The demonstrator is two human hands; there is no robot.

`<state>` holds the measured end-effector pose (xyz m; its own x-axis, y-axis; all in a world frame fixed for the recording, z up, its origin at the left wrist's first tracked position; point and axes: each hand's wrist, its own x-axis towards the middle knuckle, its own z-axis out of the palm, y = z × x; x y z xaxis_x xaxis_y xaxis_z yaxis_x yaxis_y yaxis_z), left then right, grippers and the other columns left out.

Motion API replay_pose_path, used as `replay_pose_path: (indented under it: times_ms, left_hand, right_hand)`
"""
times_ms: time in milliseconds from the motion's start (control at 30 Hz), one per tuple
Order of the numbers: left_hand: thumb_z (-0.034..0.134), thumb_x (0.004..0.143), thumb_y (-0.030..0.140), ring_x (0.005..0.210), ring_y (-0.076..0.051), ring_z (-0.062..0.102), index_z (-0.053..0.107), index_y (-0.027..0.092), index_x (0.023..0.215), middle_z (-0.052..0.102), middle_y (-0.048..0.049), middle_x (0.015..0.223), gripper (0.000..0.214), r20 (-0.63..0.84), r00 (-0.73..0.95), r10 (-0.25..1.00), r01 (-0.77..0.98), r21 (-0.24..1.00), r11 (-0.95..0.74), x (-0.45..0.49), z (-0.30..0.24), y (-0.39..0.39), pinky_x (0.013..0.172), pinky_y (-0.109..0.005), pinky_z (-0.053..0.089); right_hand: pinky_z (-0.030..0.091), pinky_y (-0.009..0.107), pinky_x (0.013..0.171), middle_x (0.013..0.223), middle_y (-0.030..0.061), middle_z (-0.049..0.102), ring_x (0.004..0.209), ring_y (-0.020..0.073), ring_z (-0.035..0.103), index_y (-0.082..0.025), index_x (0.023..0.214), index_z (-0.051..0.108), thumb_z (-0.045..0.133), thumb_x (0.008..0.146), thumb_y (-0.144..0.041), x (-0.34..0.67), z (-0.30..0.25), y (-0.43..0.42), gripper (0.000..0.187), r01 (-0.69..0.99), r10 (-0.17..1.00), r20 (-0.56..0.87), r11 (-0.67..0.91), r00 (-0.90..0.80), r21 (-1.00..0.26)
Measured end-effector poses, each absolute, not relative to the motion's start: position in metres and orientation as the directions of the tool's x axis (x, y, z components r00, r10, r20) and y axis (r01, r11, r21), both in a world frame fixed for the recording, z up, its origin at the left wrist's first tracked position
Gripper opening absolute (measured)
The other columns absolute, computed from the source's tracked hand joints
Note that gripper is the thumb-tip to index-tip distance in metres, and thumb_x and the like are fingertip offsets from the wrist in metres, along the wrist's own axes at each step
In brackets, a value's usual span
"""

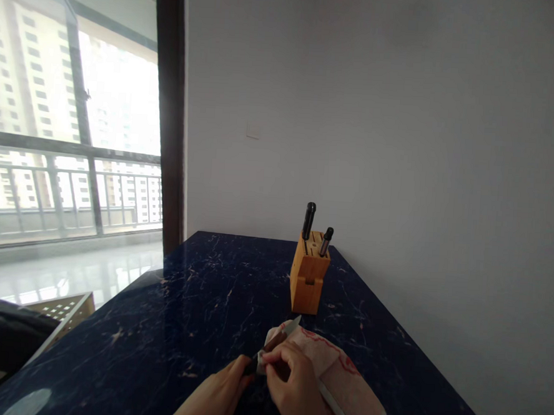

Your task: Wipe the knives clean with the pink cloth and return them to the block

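Note:
A small knife (291, 326) with a dark handle points away from me, its blade tip near the foot of a wooden knife block (307, 284). My left hand (221, 386) is closed round the knife's handle. My right hand (290, 377) pinches a pale pink cloth (341, 377) with a red pattern, against the knife where handle and blade meet. Most of the cloth spreads out to the right, beneath and beside my right hand. Part of the blade is hidden by the cloth and fingers.
Two black-handled tools (309, 219) stand in the block's slots. The dark blue marbled table (206, 291) meets a grey wall (381, 114) on the right. At the lower left are a perforated light-coloured basket or chair part (71, 314) and a dark cloth-like thing (6, 335).

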<state>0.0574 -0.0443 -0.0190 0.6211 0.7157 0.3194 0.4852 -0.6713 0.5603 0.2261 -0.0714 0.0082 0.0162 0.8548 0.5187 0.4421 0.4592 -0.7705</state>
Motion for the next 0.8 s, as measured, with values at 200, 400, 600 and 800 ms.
replay_pose_path:
  times_ms: [200,400,600,800]
  left_hand:
    - [0.033,0.091,0.022,0.08,-0.017,0.063,0.053,0.019,0.099,0.065,-0.0071,0.092,0.022,0.331,0.599,0.729,0.489,0.57,-0.66,0.0573,-0.0191,-0.0446,0.076,-0.024,0.048]
    - [0.035,0.091,0.022,0.084,-0.016,0.062,0.051,0.021,0.1,0.065,-0.0047,0.096,0.018,0.329,0.58,0.745,0.465,0.617,-0.635,0.0568,-0.0191,-0.0433,0.074,-0.022,0.047]
    - [0.036,0.09,0.02,0.083,-0.016,0.062,0.05,0.023,0.096,0.066,-0.0022,0.094,0.016,0.343,0.566,0.749,0.456,0.627,-0.632,0.0559,-0.0247,-0.0413,0.072,-0.021,0.046]
    - [0.035,0.091,0.02,0.085,-0.016,0.062,0.05,0.02,0.101,0.065,-0.0054,0.095,0.018,0.329,0.583,0.743,0.46,0.62,-0.636,0.0574,-0.0184,-0.0432,0.076,-0.024,0.047]
  right_hand:
    - [0.046,0.03,0.074,0.075,0.0037,0.062,0.077,0.0174,0.059,-0.019,0.068,0.06,0.049,0.068,-0.004,0.2268,0.0072,-0.07,0.019,0.453,0.853,0.522,0.459,0.016,-0.764]
    - [0.045,0.031,0.079,0.079,0.0043,0.061,0.082,0.0176,0.058,-0.019,0.075,0.061,0.048,0.073,-0.007,0.2249,0.0106,-0.0727,0.017,0.442,0.842,0.539,0.487,-0.01,-0.753]
    - [0.045,0.031,0.079,0.079,0.0044,0.061,0.083,0.018,0.058,-0.018,0.071,0.059,0.048,0.07,-0.003,0.2245,0.0098,-0.0729,0.018,0.436,0.861,0.508,0.453,0.011,-0.778]
    - [0.046,0.029,0.076,0.078,0.004,0.062,0.08,0.0175,0.059,-0.018,0.074,0.061,0.049,0.073,-0.007,0.2244,0.0078,-0.0717,0.017,0.413,0.853,0.521,0.471,0.011,-0.78]
